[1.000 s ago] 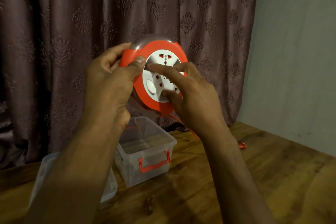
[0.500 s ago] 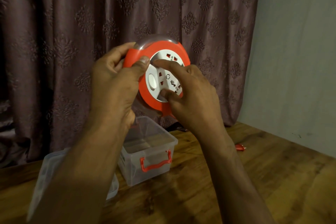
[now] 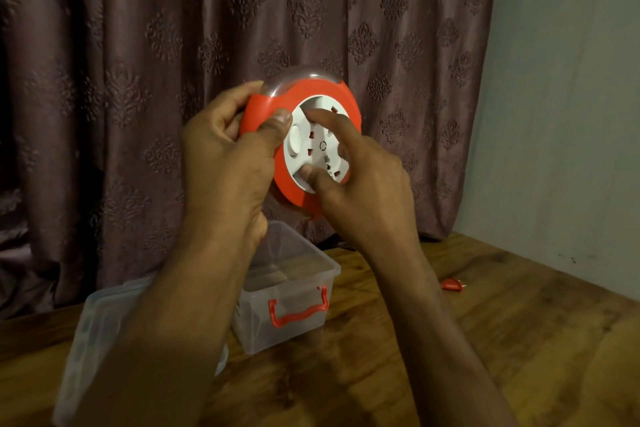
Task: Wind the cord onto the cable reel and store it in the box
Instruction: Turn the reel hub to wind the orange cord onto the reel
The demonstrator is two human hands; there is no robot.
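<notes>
Big patterned mauve curtain [image 3: 173, 80] fills the back, a plain grey wall [image 3: 571, 97] closes the right side, and the brown wooden table [image 3: 485, 340] runs beneath it all. On that table sits the clear plastic storage box with a red handle [image 3: 287, 291], open at the top, and just left of it lies its clear plastic lid [image 3: 93, 340], partly hidden behind the forearm.

Up above the box, held in the air, is the round orange cable reel with a white socket face [image 3: 313, 146]. The left hand [image 3: 225, 156] grips its rim, thumb pressed on the orange front, fingers curled round the back. The right hand [image 3: 367, 184] has its forefinger and thumb curled onto the white centre disc, pinching it as if to turn it.

Winding looks well along but not finished: the small red plug [image 3: 451, 285] lies out on the table to the right, well apart from the reel, so some cord seems to be left, though I can't make out the cord itself here. Storing hasn't begun; the box holds no reel.

Room to move? Plenty of bare wood on the right and front, the box mouth directly below the reel, curtain close behind.
</notes>
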